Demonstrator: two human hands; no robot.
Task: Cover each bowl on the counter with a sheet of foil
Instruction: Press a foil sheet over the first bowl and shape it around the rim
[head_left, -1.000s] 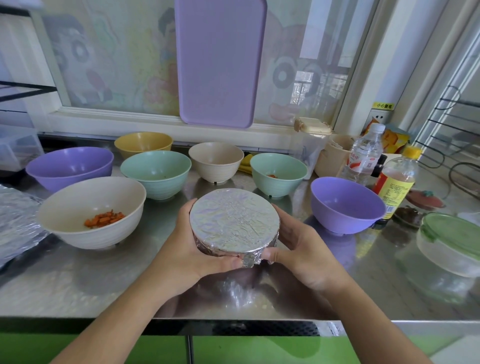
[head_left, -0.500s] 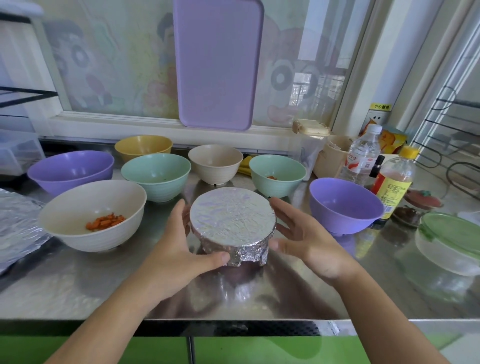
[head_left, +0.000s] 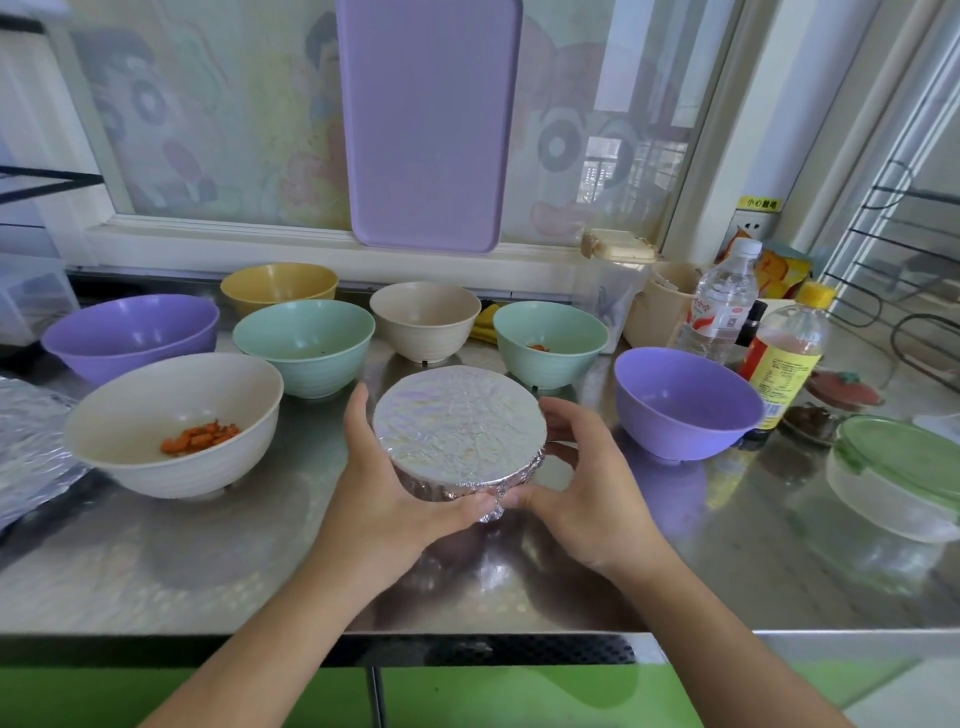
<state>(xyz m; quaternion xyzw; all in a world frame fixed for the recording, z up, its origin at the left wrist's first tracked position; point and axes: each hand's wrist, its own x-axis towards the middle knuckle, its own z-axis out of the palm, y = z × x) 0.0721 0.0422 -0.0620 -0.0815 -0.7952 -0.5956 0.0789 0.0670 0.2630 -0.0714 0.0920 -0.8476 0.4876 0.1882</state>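
2 hands cupped round foil-covered bowl (head_left: 459, 426)

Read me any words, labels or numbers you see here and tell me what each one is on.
"小心触电": yellow sticker on the wall above the socket, small, so the reading is tentative.
Water bottle label, red and white: print too blurred to read.
Yellow label on the yellow-capped bottle: print too small to read.
Nothing else readable.

We see two bare forearms reaching in from the bottom edge, with no sleeves in view. The left hand (head_left: 387, 499) and right hand (head_left: 587, 499) wear no gloves, rings, watches or bands.
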